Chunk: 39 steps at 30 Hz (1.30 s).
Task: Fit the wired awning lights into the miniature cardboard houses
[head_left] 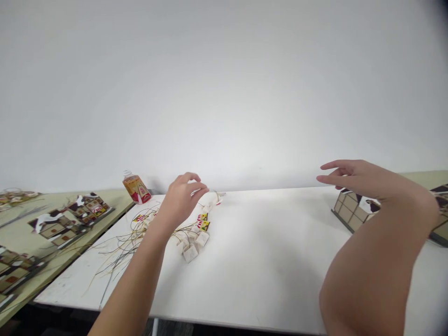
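My left hand [182, 198] hovers over the left part of the white table, its fingers loosely curved with a gap between them and nothing visible in them. Below and around it lie small white square blocks [191, 252] with thin wires [122, 247] and little red, white and yellow awning-like pieces [203, 224]. My right hand [357, 177] is raised at the right, fingers apart and holding nothing. Just beneath it stands a small model house [350, 210] with beige walls and a brown-and-white roof, partly hidden by my forearm.
A clear bottle with an amber and red label [137, 187] stands at the table's back left. More model houses [87, 207] sit on a yellowish surface [119, 205] to the left. Another model house [441, 210] is at the far right. A plain wall [245, 93] rises behind the white table [252, 280].
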Tool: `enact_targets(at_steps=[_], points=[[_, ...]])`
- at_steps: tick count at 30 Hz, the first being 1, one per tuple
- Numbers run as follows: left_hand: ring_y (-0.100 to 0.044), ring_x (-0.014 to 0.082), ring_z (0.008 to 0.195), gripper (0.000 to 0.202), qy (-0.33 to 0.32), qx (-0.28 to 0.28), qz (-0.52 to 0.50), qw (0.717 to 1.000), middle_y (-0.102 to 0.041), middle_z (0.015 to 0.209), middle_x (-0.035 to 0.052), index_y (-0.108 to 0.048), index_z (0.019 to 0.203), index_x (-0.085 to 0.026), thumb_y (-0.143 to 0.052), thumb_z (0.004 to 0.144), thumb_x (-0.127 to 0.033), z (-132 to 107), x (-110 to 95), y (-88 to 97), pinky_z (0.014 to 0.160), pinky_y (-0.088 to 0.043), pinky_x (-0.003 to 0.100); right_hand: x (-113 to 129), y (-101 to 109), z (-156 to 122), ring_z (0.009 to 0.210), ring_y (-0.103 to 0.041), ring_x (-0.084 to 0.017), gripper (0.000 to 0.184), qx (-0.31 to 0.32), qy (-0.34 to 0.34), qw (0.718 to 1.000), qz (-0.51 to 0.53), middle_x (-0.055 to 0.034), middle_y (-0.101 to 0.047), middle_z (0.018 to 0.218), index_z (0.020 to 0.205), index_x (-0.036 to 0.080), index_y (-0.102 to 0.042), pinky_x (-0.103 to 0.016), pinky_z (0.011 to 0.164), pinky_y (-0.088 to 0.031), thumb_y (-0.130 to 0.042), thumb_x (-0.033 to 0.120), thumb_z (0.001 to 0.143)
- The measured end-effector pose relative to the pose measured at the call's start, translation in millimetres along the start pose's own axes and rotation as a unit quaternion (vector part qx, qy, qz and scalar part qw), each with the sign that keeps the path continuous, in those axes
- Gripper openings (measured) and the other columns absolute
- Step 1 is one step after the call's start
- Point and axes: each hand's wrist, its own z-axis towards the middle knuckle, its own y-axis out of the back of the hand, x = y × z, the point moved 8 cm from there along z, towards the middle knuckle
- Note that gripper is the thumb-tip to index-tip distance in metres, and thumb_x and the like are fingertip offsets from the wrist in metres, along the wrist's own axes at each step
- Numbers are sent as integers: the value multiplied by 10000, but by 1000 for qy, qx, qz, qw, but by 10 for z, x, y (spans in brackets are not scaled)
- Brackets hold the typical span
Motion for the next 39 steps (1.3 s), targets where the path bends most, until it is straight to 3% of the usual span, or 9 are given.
enact_targets(at_steps=[3,6,10,13,18,23,26,31,39], points=[[-551,151,797,239,51,-66,-110,990,-597,880,33,-731,842,-236,-553,869,-394,233,-221,350,697,-454,277,157,-145,-60,803,-649,-270,561,83,6,996,-19,-76,-654,1069,1113,335,-644,-383,603,-520,-624,690,679],[-507,115,628,194,97,-130,-232,959,-590,689,-1,-731,809,-229,-613,825,-382,315,-393,568,548,-404,232,354,-178,-112,893,-633,-253,511,96,34,995,-21,-47,-635,1094,1150,366,-609,-346,655,-513,-579,663,735],[-503,95,527,159,105,-166,-375,906,-557,541,-24,-724,772,-202,-626,816,-320,301,-539,603,493,-421,210,569,-234,-178,917,-615,-213,444,124,63,990,-17,-18,-632,1065,1144,375,-604,-290,670,-495,-568,607,767],[-602,112,625,139,63,-137,-413,898,-657,646,-7,-724,766,-205,-625,826,-282,283,-615,540,580,-495,215,689,-278,-216,886,-612,-192,419,144,80,986,-4,-22,-631,1040,1141,359,-608,-272,664,-487,-568,569,781],[-643,122,801,118,-11,-103,-368,924,-720,846,-10,-731,842,-254,-615,851,-264,234,-606,565,698,-511,211,987,-357,-258,778,-598,-159,336,149,143,977,44,-11,-640,919,1093,332,-637,-253,602,-462,-594,472,790],[-642,130,853,132,-64,-46,-325,942,-715,922,-15,-713,920,-272,-592,871,-257,220,-646,553,717,-509,216,1466,-329,-371,754,-571,-131,165,75,280,943,161,12,-622,763,911,258,-680,-247,662,-452,-593,362,818],[-648,141,864,138,-77,-24,-297,951,-713,944,-9,-714,924,-271,-585,874,-284,215,-695,521,723,-518,220,1650,-370,-432,717,-560,-119,181,57,321,922,207,26,-610,730,973,254,-663,-247,669,-453,-605,323,816],[-650,160,877,167,-96,21,-276,956,-707,965,3,-712,909,-268,-553,889,-316,191,-801,448,742,-522,246,1859,-501,-481,725,-577,-118,355,48,359,899,245,38,-635,779,1160,301,-601,-257,701,-467,-624,273,807],[-646,147,853,172,-138,45,-213,966,-698,978,-23,-692,897,-288,-530,902,-346,148,-933,408,711,-496,216,1898,-628,-476,666,-564,-108,128,86,371,909,172,28,-670,750,795,247,-709,-244,628,-434,-586,265,827]])
